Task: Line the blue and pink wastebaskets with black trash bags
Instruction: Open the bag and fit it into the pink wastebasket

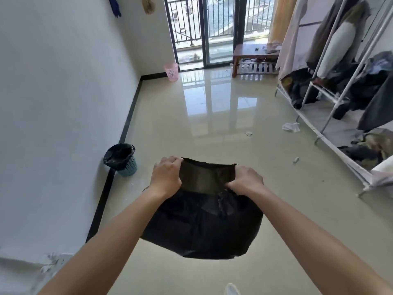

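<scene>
Head view, near to far. Both forearms reach forward over the tiled floor (212, 128). The left hand (167, 176) and the right hand (246, 180) each pinch one side of the mouth of a black trash bag (202, 222), fingers clenched on the film and pulling the rim apart. The mouth gapes away from the person, and its long axis runs left to right between the two hands. The body of the bag hangs below and toward the person, clear of the floor.

Left of the bag, against the white wall (63, 103), stands the blue wastebasket (127, 167), upright, with a black liner (119, 156) already folded over its rim. This half of the task appears complete.

Scraps of paper (291, 127) lie on the floor to the right, near a clothes rack (331, 88) hung with garments.

Farthest off, in the corner beside the glass balcony door (214, 30), stands the pink wastebasket (171, 71), upright, open upward, with no liner visible. It lies well apart from the held bag, straight ahead and slightly left, so the left hand is the nearer of the two. A low wooden table (251, 54) stands to its right.

The coming move likely calls for carrying the opened bag across the floor to the pink basket and turning the mouth to face upward as the body is lowered inside.
</scene>
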`<action>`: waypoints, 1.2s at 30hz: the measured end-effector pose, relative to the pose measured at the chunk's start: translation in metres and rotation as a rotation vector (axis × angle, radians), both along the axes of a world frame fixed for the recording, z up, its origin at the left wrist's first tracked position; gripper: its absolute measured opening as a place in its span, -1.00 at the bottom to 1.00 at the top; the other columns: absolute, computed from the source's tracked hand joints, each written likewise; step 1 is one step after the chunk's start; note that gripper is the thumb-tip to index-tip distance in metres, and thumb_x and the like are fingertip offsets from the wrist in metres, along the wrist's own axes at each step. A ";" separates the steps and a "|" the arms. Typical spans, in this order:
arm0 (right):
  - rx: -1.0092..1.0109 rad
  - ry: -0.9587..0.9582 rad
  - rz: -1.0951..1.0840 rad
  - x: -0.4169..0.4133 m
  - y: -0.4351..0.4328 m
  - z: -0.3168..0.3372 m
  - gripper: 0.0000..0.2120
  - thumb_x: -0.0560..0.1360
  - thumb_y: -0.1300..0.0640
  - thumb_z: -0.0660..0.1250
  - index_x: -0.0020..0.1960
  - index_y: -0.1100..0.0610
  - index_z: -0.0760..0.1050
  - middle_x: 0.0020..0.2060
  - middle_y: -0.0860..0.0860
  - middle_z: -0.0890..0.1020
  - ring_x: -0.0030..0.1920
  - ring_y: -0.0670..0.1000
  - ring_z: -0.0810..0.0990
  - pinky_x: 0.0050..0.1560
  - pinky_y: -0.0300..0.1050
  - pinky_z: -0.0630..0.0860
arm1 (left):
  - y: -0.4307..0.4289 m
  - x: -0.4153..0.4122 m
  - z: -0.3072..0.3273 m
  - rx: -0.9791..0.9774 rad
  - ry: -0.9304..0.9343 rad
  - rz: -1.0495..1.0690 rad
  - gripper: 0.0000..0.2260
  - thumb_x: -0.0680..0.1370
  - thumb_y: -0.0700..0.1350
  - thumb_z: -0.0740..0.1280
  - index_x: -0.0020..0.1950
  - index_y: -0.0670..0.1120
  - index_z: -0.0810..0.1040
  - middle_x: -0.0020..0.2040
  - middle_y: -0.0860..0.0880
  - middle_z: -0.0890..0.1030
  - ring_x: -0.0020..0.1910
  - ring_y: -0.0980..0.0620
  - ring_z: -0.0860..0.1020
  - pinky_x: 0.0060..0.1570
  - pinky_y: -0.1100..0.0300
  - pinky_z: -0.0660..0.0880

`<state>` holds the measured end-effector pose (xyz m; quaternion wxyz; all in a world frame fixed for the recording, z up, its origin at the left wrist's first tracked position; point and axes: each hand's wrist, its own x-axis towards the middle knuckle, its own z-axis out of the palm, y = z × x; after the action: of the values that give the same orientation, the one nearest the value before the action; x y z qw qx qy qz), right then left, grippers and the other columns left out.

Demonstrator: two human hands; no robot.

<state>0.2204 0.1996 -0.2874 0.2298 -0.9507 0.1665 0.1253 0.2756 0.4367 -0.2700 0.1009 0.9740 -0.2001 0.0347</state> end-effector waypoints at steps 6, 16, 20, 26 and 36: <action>0.041 -0.145 0.241 0.207 0.012 0.022 -0.68 0.39 0.40 0.17 0.09 0.18 0.45 -0.01 0.10 0.46 0.03 0.18 0.51 -0.03 -0.04 0.47 | 0.037 0.178 0.013 -0.008 0.019 0.148 -0.67 0.38 -0.41 0.20 -0.04 -0.03 0.56 0.00 -0.01 0.56 0.03 -0.08 0.51 -0.16 0.11 0.40; -0.123 -0.200 0.106 0.556 0.039 0.025 -0.68 0.44 0.18 0.11 0.02 0.06 0.61 0.04 0.11 0.64 0.04 0.19 0.56 -0.10 -0.07 0.40 | 0.089 0.506 0.001 -0.089 -0.007 0.316 -0.74 0.47 -0.26 0.19 0.00 -0.09 0.64 -0.03 -0.04 0.65 -0.06 -0.09 0.58 -0.15 0.11 0.48; -0.232 -0.223 0.145 0.655 0.032 0.036 -0.67 0.51 -0.04 0.16 0.13 0.12 0.52 0.03 0.10 0.60 0.02 0.18 0.58 -0.13 -0.05 0.42 | 0.064 0.632 0.020 -0.029 -0.026 0.249 -0.78 0.49 -0.04 0.20 -0.06 -0.12 0.58 -0.12 -0.03 0.60 -0.13 -0.07 0.55 -0.23 0.11 0.47; -0.273 -0.136 0.197 0.822 -0.021 0.014 -0.27 0.38 -0.14 0.41 0.43 0.03 0.18 0.19 0.10 0.38 0.15 0.19 0.51 -0.01 0.03 0.50 | 0.012 0.830 -0.001 0.183 0.012 0.038 -0.39 0.46 0.05 0.35 0.43 -0.17 0.28 0.27 -0.12 0.43 0.22 -0.12 0.40 0.08 0.04 0.48; -0.245 -0.056 0.229 1.166 -0.063 0.029 0.01 0.32 0.17 0.47 0.54 -0.03 -0.13 0.17 0.11 0.32 0.10 0.20 0.47 -0.09 0.08 0.57 | -0.028 1.142 0.015 0.199 0.197 0.222 0.00 0.35 -0.03 0.47 0.57 -0.06 -0.16 0.40 -0.16 0.18 0.35 -0.15 0.25 0.20 0.03 0.44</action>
<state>1.3866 0.1368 -0.2585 0.1007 -0.9875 0.0646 0.1029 1.4174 0.4084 -0.2555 0.0185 0.9940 -0.0827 -0.0698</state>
